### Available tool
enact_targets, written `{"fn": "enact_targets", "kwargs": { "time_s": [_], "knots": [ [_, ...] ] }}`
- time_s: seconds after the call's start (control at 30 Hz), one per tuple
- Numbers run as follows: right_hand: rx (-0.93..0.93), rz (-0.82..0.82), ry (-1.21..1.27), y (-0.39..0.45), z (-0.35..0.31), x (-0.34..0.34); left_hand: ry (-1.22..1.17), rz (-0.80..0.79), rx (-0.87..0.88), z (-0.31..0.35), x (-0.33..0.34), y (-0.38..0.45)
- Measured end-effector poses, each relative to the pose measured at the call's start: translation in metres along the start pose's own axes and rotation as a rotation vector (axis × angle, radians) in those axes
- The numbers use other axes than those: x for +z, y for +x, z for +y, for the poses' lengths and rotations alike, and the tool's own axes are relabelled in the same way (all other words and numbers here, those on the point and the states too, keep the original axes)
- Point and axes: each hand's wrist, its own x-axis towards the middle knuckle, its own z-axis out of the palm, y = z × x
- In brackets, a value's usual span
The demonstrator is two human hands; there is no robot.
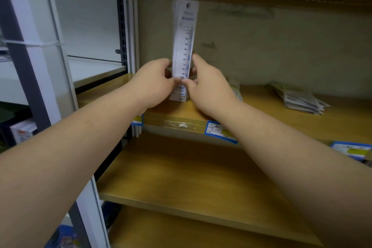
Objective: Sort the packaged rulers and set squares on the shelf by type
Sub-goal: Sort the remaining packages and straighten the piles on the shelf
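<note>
- Forearms fill the near view, both reaching to the middle shelf [261, 115]; keep them level so the load does not twist.
- Lower shelf [201, 177], just under it, looks bare in view.
- Bundle of packaged rulers [184, 46] stands upright on the middle shelf near its left end, bottom edge on the board, hang-hole at the top. It seems to be several packs; tapping the bottom edge on the board should square them.
- Pile of packets [302, 98] lies flat, well apart to the right, likely another type; the print is too blurred to tell.
- Left hand [155, 80] curls round the bundle's left edge low down.
- Right hand [205, 82] pinches the right edge, fingers behind, thumb in front; even pressure from both should stop the packs fanning.
- Price labels [219, 130] sit on the shelf's front lip.
</note>
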Motion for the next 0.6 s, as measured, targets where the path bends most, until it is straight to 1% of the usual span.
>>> {"fn": "enact_targets", "kwargs": {
  "time_s": [0.13,0.23,0.3,0.37,0.43,0.5,0.6],
  "knots": [
    [0.014,-0.075,-0.150,0.003,0.003,0.001,0.048,-0.005,-0.001,-0.001,0.000,0.001],
    [0.060,-0.130,-0.104,0.008,-0.001,-0.001,0.024,-0.027,-0.078,0.000,-0.005,0.005],
    [0.158,-0.167,0.056,0.014,-0.004,0.001,-0.049,-0.022,-0.173,0.002,-0.012,0.010],
    [0.359,-0.206,0.340,0.022,-0.008,0.006,-0.102,-0.023,-0.281,0.001,-0.021,0.017],
    [0.570,-0.285,0.601,0.029,-0.017,0.009,-0.147,-0.068,-0.390,-0.004,-0.029,0.025],
    [0.683,-0.394,0.702,0.035,-0.026,0.014,-0.173,-0.126,-0.490,-0.010,-0.035,0.030],
    [0.755,-0.478,0.773,0.044,-0.033,0.024,-0.213,-0.162,-0.565,-0.018,-0.041,0.036]
  ]
}}
